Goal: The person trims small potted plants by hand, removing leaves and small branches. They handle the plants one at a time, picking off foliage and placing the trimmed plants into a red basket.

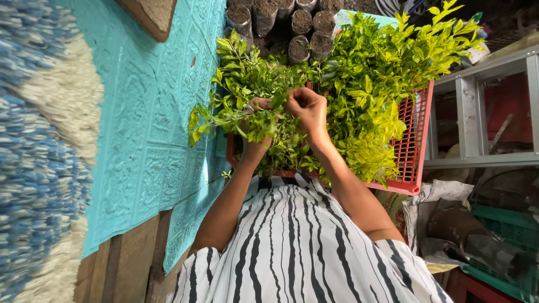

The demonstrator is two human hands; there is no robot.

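Two hands work in a red crate of leafy green cuttings.

The left hand (pixel 257 115) is closed around a bunch of leafy stems (pixel 224 120), whose leaves fan out to the left of the fingers, past the crate's edge and over the turquoise embossed mat (pixel 146 112). The right hand (pixel 306 109) sits just beside the left one, touching or nearly touching it, clenched into a fist above the same stems; what it grips is hidden by the fingers and leaves. Both hands hover over the red plastic crate (pixel 415 140), which is packed with more green foliage (pixel 376 73). Beyond the crate stand small soil-filled nursery bags (pixel 306 25). A grey metal shelf frame (pixel 477 112) is to the right, and a blue and cream shaggy rug (pixel 39 140) lies far left.
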